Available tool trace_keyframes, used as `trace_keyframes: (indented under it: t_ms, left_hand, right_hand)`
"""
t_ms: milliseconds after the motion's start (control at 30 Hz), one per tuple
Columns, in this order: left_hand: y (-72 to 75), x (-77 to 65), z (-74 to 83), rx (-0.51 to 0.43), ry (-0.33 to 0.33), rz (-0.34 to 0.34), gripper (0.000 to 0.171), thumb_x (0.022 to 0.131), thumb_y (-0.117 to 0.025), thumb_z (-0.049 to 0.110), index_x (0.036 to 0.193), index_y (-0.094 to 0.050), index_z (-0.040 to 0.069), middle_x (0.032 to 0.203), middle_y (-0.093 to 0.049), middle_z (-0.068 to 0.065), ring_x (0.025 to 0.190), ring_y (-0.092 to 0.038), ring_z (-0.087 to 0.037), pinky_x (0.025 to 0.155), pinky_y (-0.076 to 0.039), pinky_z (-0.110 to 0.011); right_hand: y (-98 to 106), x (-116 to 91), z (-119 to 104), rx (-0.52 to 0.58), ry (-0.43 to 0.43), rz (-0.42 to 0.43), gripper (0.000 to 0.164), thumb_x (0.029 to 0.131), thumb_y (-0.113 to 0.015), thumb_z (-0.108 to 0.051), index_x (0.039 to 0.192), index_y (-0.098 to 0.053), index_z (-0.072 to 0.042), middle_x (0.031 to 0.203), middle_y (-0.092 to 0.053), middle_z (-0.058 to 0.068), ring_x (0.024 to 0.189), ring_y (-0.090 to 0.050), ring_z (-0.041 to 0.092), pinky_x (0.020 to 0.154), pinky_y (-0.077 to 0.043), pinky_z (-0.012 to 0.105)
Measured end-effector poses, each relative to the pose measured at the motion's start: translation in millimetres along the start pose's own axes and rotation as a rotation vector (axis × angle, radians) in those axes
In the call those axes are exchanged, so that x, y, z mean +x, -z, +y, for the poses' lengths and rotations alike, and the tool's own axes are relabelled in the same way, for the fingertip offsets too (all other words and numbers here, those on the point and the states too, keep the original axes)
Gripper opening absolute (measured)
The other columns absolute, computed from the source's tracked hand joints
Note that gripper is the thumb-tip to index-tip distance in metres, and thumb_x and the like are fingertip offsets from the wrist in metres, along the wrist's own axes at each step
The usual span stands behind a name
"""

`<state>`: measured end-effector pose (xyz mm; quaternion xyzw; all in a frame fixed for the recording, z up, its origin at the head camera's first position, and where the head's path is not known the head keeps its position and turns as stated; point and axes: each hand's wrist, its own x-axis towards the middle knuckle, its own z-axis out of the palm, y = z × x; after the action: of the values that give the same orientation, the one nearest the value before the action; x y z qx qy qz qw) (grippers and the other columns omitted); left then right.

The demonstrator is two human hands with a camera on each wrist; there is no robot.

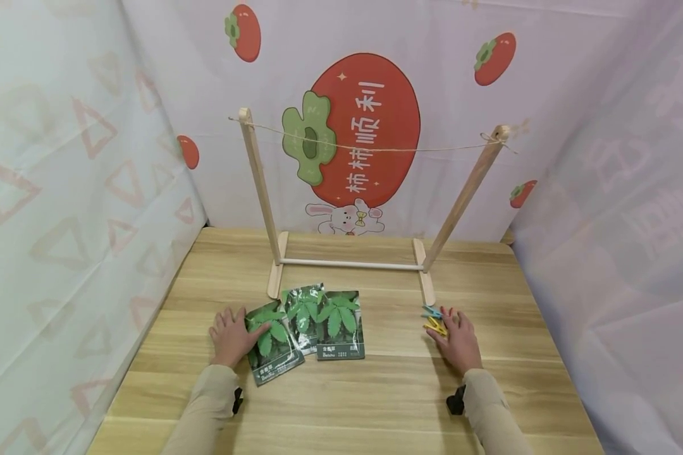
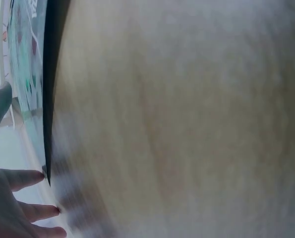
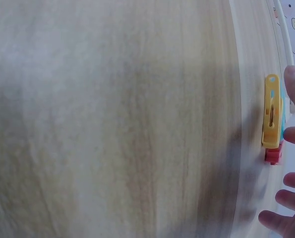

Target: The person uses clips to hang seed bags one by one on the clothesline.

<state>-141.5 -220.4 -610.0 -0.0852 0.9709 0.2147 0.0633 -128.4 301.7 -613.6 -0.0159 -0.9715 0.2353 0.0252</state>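
Note:
Three seed packets with green leaf pictures lie on the table: a left one (image 1: 270, 344), a middle one (image 1: 303, 316) and a right one (image 1: 340, 325), the middle one partly overlapped. My left hand (image 1: 231, 338) is at the left packet, thumb over its face and the other fingers spread along its left side. My right hand (image 1: 460, 341) reaches round small clothespins with its fingers apart. A yellow clothespin (image 3: 271, 111) lies nearest the thumb, a blue clothespin (image 1: 432, 311) beside it, and a red clothespin (image 3: 273, 153) shows partly behind the yellow one.
Behind the packets stands a wooden frame with a left post (image 1: 260, 189), a right post (image 1: 463, 196) and a white bottom rod (image 1: 350, 263). A thin string (image 1: 370, 150) runs between the post tops. Printed cloth (image 1: 444, 189) encloses the table's back and sides.

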Motion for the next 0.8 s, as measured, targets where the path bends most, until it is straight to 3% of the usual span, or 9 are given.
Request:
trace_keyframes:
  t_ms: [333, 500, 800]
  left_hand:
    - [8.3, -2.5, -3.8, -0.017, -0.007, -0.024, 0.092, 0.083, -0.066, 0.059, 0.145, -0.037, -0.002, 0.152, -0.019, -0.038, 0.139, -0.015, -0.06, 0.107, -0.015, -0.076]
    - [7.9, -2.1, -7.1, -0.062, -0.024, 0.011, 0.087, 0.08, -0.073, 0.054, 0.141, -0.043, 0.0, 0.15, -0.025, -0.036, 0.136, -0.021, -0.057, 0.105, -0.018, -0.077]
    - [4.6, 1.3, -13.4, -0.057, -0.045, 0.04, 0.078, 0.079, -0.076, 0.05, 0.136, -0.049, 0.003, 0.147, -0.03, -0.035, 0.136, -0.023, -0.056, 0.105, -0.021, -0.075]
  right_hand:
    - [2.7, 1.0, -1.8, -0.013, -0.008, 0.002, 0.05, 0.089, -0.07, -0.037, 0.118, -0.064, 0.003, 0.141, -0.038, 0.039, 0.13, -0.035, 0.058, 0.103, -0.033, 0.071]
    - [0.2, 1.9, -2.1, -0.019, -0.017, -0.005, 0.049, 0.087, -0.073, -0.036, 0.116, -0.066, 0.003, 0.14, -0.04, 0.04, 0.128, -0.037, 0.058, 0.102, -0.034, 0.07]
    - [-6.0, 6.6, -3.4, -0.038, -0.016, 0.023, 0.04, 0.085, -0.075, -0.03, 0.113, -0.07, -0.002, 0.135, -0.046, 0.036, 0.122, -0.044, 0.054, 0.099, -0.038, 0.067]
